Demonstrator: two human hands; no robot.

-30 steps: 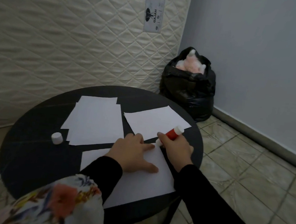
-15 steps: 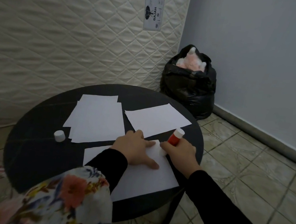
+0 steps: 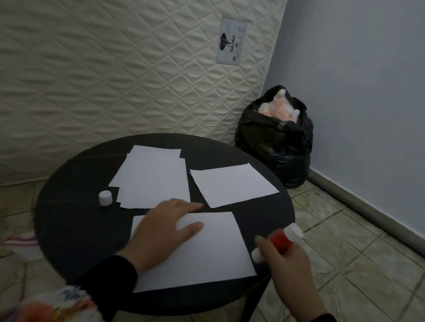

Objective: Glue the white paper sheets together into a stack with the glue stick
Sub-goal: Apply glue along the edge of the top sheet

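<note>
- The left hand [image 3: 166, 233] lies flat with fingers spread on the near paper sheet [image 3: 210, 252], pinning its left part to the round black table [image 3: 69, 212].
- The right hand [image 3: 286, 265] is closed around the red glue stick [image 3: 280, 241], which is held just off the sheet's right edge, near the table's right rim. Its white tip points down and left toward the sheet; the picture is blurred there, so I cannot tell whether the tip touches paper.
- The white cap [image 3: 105, 197] stands apart on the table's left side, so the stick looks open and ready.
- Step in hand, as I judge it: spreading glue on the near sheet. Doing it well means keeping the left palm pressing while the stick runs along the borders and corners, stroking away from the pinning hand so the paper does not buckle.
- The pile of sheets [image 3: 152, 177] lies at far left, its edges a little fanned, touching or just beside the left fingertips. A single sheet [image 3: 232, 185] lies at far right, its near corner close to the near sheet's far edge.
- The near sheet's near right corner sits close to the table rim, with no support beyond it; strokes there should be light.
- Bare tabletop is open at the left, around the cap, and in a narrow strip to the right of the near sheet; beyond the rim is tiled floor [image 3: 355, 260].
</note>
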